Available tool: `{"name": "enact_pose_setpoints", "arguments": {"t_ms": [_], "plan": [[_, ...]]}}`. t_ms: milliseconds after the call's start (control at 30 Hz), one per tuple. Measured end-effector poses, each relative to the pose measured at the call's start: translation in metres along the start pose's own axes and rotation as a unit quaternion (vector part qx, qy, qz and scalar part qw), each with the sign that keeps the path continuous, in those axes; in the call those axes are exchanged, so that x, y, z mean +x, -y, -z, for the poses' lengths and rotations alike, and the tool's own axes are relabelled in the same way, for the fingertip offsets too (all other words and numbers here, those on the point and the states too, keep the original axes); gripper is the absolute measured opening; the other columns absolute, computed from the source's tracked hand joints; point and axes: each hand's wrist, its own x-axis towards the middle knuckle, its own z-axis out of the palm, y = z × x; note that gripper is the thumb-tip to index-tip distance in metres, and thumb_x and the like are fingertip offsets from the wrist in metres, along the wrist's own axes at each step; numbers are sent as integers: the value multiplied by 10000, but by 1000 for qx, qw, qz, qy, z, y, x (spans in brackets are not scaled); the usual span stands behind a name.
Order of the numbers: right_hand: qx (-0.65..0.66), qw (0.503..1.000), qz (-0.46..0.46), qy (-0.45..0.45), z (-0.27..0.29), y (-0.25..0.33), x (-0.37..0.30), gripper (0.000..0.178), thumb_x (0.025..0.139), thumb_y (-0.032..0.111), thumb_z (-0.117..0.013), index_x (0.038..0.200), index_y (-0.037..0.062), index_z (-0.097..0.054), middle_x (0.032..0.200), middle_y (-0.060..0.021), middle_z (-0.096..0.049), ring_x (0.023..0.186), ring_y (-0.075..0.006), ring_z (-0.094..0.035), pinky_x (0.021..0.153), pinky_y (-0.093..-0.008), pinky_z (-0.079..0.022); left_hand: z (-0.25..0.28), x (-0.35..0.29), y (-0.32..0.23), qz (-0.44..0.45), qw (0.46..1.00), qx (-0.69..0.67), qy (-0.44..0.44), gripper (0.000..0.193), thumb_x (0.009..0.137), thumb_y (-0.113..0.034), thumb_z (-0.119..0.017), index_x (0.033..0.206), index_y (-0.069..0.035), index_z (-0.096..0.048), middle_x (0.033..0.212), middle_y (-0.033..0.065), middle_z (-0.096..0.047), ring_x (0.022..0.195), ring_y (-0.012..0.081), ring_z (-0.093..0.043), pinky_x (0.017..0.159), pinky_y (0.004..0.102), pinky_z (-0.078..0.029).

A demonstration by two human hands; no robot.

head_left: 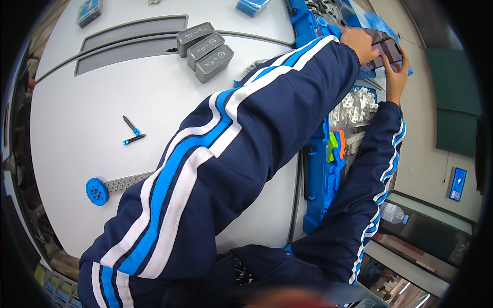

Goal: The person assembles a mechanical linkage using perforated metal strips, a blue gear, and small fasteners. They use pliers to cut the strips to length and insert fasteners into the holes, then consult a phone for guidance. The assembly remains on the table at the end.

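Observation:
Both my arms, in dark blue sleeves with white and light blue stripes, reach to the upper right. There a smartphone (pixel 392 50) with a lit screen is held over the far end of a blue parts bin (pixel 319 169). My left hand (pixel 360 45) grips the phone's near left side, fingers bent against it. My right hand (pixel 395 74) holds the opposite edge between thumb and fingers. White plastic parts (pixel 359 105) in clear bags lie in the bin below the hands, beside green, orange and blue pieces. My left sleeve covers part of the table and bin.
On the white table (pixel 102 113) lie a blue gear (pixel 97 191) on a grey perforated beam (pixel 128 181), a small black-and-blue rod assembly (pixel 132 132) and three grey boxes (pixel 205 51). A water bottle (pixel 394 213) is at the right. A green board (pixel 452 102) hangs beyond.

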Motion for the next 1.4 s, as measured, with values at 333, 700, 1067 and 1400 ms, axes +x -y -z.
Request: {"name": "enact_pose_setpoints", "arguments": {"t_ms": [333, 700, 1067, 1400], "plan": [[30, 999, 11, -19, -15, -8, 5, 630, 832, 231, -818, 1329, 23, -491, 1262, -148, -559, 1101, -225, -625, 887, -331, -543, 3, 0, -1, 5, 1000, -13, 12, 506, 869, -573, -554, 977, -134, -781, 843, 96, -747, 823, 262, -730, 707, 395, -570], [30, 999, 6, -6, -12, -8, 3, 588, 868, 210, -778, 1342, 28, -480, 1266, -152, -553, 1110, -234, -624, 881, -329, -548, 3, -1, 0, -3, 1000, -6, -2, 488, 871, -560, -558, 948, -134, -785, 814, 94, -742, 801, 262, -728, 696, 401, -568], [14, 1000, 2, 5, -8, -4, 1, 541, 892, 159, -728, 1362, 51, -482, 1302, -139, -547, 1087, -223, -637, 844, -324, -567, 2, -1, 0, -7, 1000, -10, -14, 491, 869, -557, -562, 964, -130, -785, 813, 102, -743, 800, 262, -729, 696, 397, -571], [8, 1000, -5, 15, -3, -3, 0, 542, 888, 127, -711, 1381, 96, -487, 1325, -121, -553, 1035, -220, -658, 834, -319, -562, 4, -3, 0, -12, 1000, -10, -11, 508, 866, -581, -572, 977, -130, -779, 843, 95, -747, 811, 256, -728, 699, 394, -570]]}}
